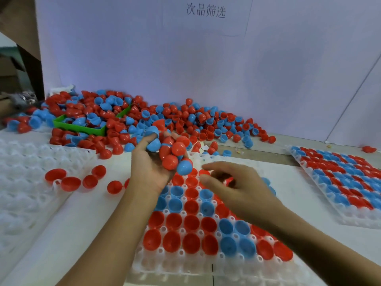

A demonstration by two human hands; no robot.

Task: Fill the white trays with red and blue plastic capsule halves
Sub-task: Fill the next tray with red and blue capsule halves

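- Where a paper sign hangs on the white back wall, it reads 次品筛选.
- The left hand, palm up, cups a handful of red and blue capsule halves over the middle tray.
- The right hand hovers palm down over that tray, fingers loosely curled (whether it pinches a half, I cannot tell).
- Three white trays show: an unfilled stack at left, the middle one partly filled, the right tray nearly full.
- A loose heap lies on the table around a green bin.

capsule pile behind middle tray, between left tray and right tray
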